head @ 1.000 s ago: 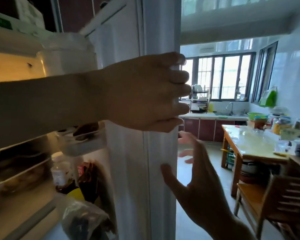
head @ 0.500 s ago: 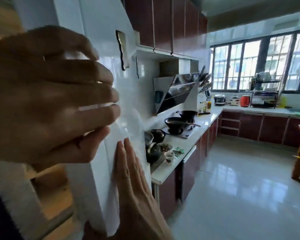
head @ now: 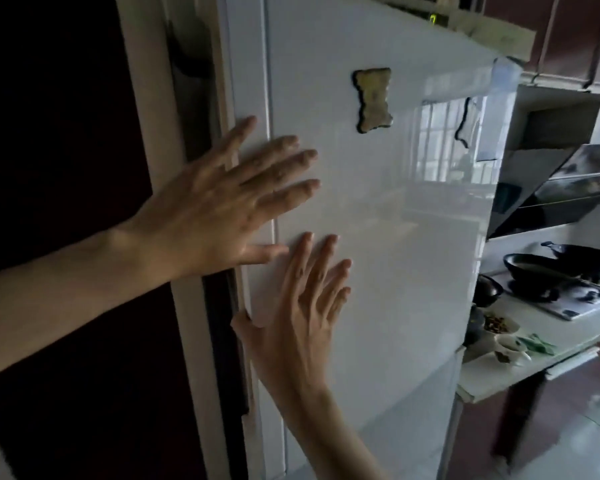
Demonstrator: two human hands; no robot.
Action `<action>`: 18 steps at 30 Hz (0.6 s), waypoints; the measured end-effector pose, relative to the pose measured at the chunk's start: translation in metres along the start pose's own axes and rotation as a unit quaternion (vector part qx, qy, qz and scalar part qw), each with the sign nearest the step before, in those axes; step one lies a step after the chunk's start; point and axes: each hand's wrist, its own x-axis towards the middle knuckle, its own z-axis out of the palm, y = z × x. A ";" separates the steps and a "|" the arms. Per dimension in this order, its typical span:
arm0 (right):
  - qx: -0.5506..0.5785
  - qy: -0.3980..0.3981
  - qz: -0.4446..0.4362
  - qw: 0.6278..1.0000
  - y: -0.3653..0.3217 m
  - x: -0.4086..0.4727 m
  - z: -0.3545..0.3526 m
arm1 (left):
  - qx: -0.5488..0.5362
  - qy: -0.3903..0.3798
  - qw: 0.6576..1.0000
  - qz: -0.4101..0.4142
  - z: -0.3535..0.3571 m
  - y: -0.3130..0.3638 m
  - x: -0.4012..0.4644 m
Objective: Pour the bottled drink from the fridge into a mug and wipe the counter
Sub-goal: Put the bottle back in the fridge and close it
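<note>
The white fridge door (head: pixel 395 237) fills the middle of the head view and looks shut against the fridge body. My left hand (head: pixel 222 209) lies flat on the door near its left edge, fingers spread, holding nothing. Just below it, my right hand (head: pixel 302 306) is pressed flat on the door, fingers pointing up, also empty. A brown bone-shaped magnet (head: pixel 374 98) sticks to the door above my hands. No bottle or mug is in view.
A dark doorway and white frame (head: pixel 153 202) stand to the left of the fridge. To the right, a white counter (head: pixel 534 358) carries small bowls (head: pixel 506 348) and a black wok (head: pixel 548 271) on a stove, under a range hood (head: pixel 551 188).
The fridge door was open with my left hand gripping its edge; it has swung shut. Both hands now lie flat against its front.
</note>
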 end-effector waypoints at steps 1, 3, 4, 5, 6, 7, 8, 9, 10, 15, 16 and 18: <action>0.000 0.020 0.008 1.000 0.003 0.004 0.008 | 0.019 0.003 1.000 -0.014 0.007 -0.001 -0.004; -0.004 0.011 0.023 1.000 -0.003 0.015 0.021 | 0.005 -0.005 0.999 -0.032 0.020 -0.001 -0.004; -0.002 0.012 0.026 1.000 -0.007 0.019 0.029 | 0.006 -0.006 0.999 -0.043 0.031 -0.001 -0.003; -0.001 0.014 0.019 1.000 -0.007 0.022 0.038 | 0.002 -0.010 0.999 -0.051 0.038 -0.004 -0.003; -0.005 0.008 0.019 1.000 -0.007 0.025 0.047 | 0.001 -0.016 0.998 -0.054 0.044 -0.007 -0.004; -0.009 0.003 0.023 1.000 -0.008 0.030 0.054 | 0.000 -0.017 0.998 -0.055 0.052 -0.010 -0.004; -0.012 0.002 0.030 0.999 -0.008 0.036 0.059 | 0.006 -0.021 0.998 -0.059 0.060 -0.013 -0.003; -0.016 -0.003 0.034 0.999 -0.009 0.041 0.064 | 0.013 -0.025 0.998 -0.061 0.066 -0.014 -0.002; -0.019 -0.009 0.036 0.999 -0.010 0.045 0.071 | 0.014 -0.029 0.998 -0.061 0.073 -0.016 -0.002; -0.018 -0.011 0.044 0.999 -0.010 0.052 0.085 | 0.003 -0.025 0.998 -0.061 0.094 -0.023 0.000; -0.018 -0.011 0.041 0.999 -0.009 0.052 0.085 | 0.005 -0.024 0.998 -0.057 0.095 -0.023 0.000; -0.017 -0.027 0.027 0.999 -0.009 0.051 0.080 | 0.001 -0.025 0.998 -0.060 0.095 -0.021 -0.001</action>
